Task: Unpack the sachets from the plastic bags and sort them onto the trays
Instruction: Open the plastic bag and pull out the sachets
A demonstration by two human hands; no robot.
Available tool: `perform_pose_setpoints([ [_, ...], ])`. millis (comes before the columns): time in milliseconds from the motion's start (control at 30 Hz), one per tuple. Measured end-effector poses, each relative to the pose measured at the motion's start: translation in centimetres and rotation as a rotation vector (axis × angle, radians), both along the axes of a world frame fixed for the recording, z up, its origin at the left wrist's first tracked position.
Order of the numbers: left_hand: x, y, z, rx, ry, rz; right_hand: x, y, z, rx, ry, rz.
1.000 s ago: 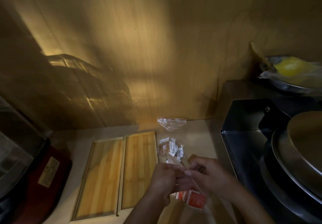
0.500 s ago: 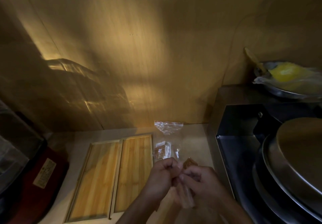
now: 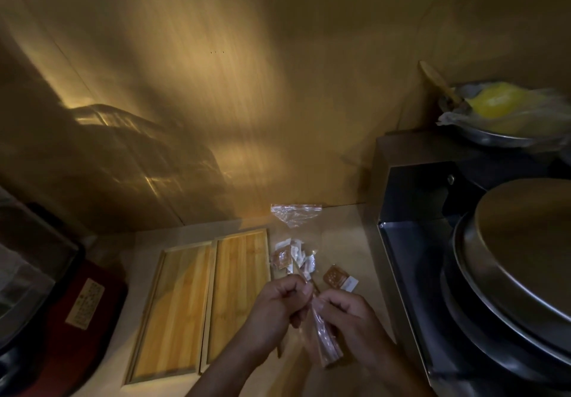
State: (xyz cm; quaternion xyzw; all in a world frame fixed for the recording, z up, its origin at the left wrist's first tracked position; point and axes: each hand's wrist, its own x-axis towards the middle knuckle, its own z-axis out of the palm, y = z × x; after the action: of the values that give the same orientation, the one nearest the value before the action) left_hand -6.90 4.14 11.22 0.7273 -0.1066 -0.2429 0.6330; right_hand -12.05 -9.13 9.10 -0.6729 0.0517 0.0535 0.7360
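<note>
Gripping: left hand (image 3: 279, 302) and right hand (image 3: 346, 313) – both pinch one plastic bag (image 3: 324, 339), near the surface's front edge.
Trays (image 3: 213, 298): two, side by side, left of the hands.
Sachets (image 3: 293, 256): loose pile – beside the right tray's far corner.

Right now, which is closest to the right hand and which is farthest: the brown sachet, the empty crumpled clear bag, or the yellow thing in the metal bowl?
From the right hand:
1. Brown sachet, on the counter just beyond it.
2. Empty crumpled clear bag, farther back by the wall.
3. Yellow thing in the metal bowl, up at far right.
</note>
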Motion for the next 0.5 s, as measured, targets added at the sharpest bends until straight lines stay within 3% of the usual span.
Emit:
perform_pose_setpoints([
  [267,0.0,0.8,0.7,0.077,0.006,-0.056,0.0,0.0,-0.8,-0.22,0.005,-0.066],
  [500,0.2,2.1,0.1,0.184,-0.046,-0.1,0.9,0.5,0.6,-0.365,-0.043,0.024],
])
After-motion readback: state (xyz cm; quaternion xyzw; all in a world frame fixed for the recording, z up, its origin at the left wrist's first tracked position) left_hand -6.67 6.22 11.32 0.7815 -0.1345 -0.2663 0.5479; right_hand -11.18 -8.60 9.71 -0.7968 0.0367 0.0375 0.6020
